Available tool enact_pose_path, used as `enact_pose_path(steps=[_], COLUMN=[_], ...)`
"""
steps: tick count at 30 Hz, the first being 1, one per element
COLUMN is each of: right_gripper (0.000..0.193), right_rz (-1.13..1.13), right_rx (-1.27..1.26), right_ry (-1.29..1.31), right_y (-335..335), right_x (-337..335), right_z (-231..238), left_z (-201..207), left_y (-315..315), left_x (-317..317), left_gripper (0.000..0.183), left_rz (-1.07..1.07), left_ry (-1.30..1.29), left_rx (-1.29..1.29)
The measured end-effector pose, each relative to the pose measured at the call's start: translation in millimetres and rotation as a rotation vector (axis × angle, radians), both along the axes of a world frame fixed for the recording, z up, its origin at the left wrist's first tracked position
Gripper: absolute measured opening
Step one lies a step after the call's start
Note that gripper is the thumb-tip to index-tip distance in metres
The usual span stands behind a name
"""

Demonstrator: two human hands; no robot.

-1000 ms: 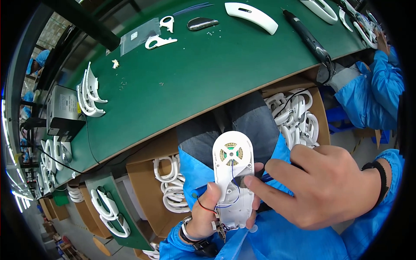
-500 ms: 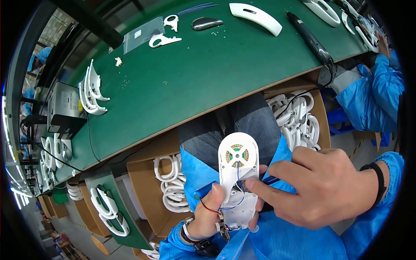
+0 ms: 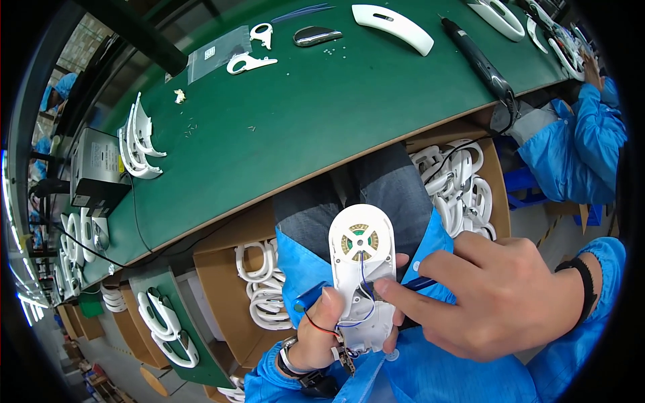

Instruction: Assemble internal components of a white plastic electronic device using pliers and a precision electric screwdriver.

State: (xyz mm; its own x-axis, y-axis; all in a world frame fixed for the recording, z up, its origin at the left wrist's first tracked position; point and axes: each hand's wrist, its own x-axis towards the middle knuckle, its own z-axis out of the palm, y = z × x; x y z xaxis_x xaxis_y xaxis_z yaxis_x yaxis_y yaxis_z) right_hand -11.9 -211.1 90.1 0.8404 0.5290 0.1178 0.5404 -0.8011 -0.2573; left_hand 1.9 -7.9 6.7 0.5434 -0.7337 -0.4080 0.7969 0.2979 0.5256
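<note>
My left hand [image 3: 321, 329] grips an oblong white plastic housing [image 3: 342, 232] over my lap, its open inner side facing up. A round vented disc [image 3: 360, 242] sits at the housing's far end. A blue wire [image 3: 363, 275] runs from it into the hollow, and red and black wires [image 3: 321, 328] hang by my left thumb to a small part near my wrist. My right hand [image 3: 497, 299] has its index fingertip on the wires at the housing's right edge. Its other fingers curl around a thin dark-blue tool [image 3: 420, 283], mostly hidden, kind unclear.
The green table [image 3: 222, 161] holds white curved parts [image 3: 138, 141], a black pen-shaped corded tool [image 3: 478, 60], a clear bag [image 3: 218, 54] and white ring pieces [image 3: 250, 63]. Cartons of white handles [image 3: 269, 295] flank my legs. Another person's blue sleeve [image 3: 564, 148] is at right.
The housing and both hands have shifted slightly left in the picture, along with a small shift of the whole view. My grip and the fingertip on the wires look the same.
</note>
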Motion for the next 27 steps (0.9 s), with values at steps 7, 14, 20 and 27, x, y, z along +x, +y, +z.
enact_pose_path(steps=[7,14,20,27], right_gripper=[0.055,0.056,0.055,0.056], right_rz=[-0.01,-0.017,-0.013,-0.021], right_rx=[-0.017,-0.011,-0.04,-0.015], right_ry=[0.025,-0.013,-0.034,-0.017], right_y=[1.1,2.4,3.5,4.6], right_x=[0.0,0.9,1.2,1.1], right_z=[1.4,1.1,2.8,2.3], left_z=[-3.6,0.2,-0.1,-1.6], left_y=[3.4,2.7,3.2,4.1], left_x=[0.1,0.5,0.0,2.3], left_gripper=[0.1,0.1,0.1,0.101], left_rz=[-0.013,-0.003,0.01,-0.001], left_ry=[-0.029,-0.04,-0.056,-0.073], left_rx=[-0.01,-0.01,0.021,-0.029])
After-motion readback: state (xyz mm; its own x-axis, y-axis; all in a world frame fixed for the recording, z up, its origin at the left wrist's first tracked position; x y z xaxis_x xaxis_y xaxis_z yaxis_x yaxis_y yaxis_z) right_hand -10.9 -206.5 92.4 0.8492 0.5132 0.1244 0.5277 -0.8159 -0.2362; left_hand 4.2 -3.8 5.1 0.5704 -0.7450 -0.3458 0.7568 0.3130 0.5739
